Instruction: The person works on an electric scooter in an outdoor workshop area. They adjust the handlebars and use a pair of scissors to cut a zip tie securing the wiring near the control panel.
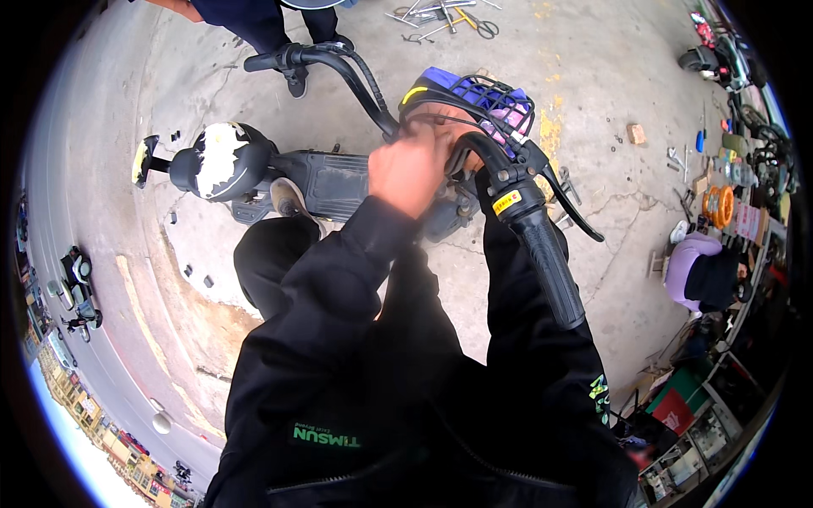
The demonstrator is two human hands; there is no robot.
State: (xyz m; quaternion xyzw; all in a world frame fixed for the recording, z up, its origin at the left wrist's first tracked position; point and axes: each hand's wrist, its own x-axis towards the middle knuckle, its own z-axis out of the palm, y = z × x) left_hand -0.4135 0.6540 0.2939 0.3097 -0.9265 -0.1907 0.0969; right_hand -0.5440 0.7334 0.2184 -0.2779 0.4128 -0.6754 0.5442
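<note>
Right rubber grip: the near end of the scooter's handlebar (354, 82) is formed by this grip (550, 275), pointed back toward the wearer's right sleeve; the brake lever (572, 206) is set just outside it.
Handlebar axis: a slant is followed from lower right to upper left, both hands being placed between the two grips.
Left hand: the middle of the handlebar is covered from the wearer's side by this hand (408, 172); its back is turned up, its forearm angled in from the lower left.
Left fingers: curled inward; what is pinched, if anything, cannot be told.
Right hand: partly hidden behind the cables and the handlebar's right bend, this hand (449, 116) is reached in just beyond the left one; its fingers cannot be read as spread or pressed together.
Wire basket: mounted just beyond the right hand, the basket (532, 114) is filled with a purple-blue bundle (440, 78).
Footboard: seen below and to the left of the hands, the ribbed footboard (334, 182) is stretched toward the torn-covered seat (222, 161).
Concrete ground: hand tools (446, 14) are scattered well beyond the basket.
</note>
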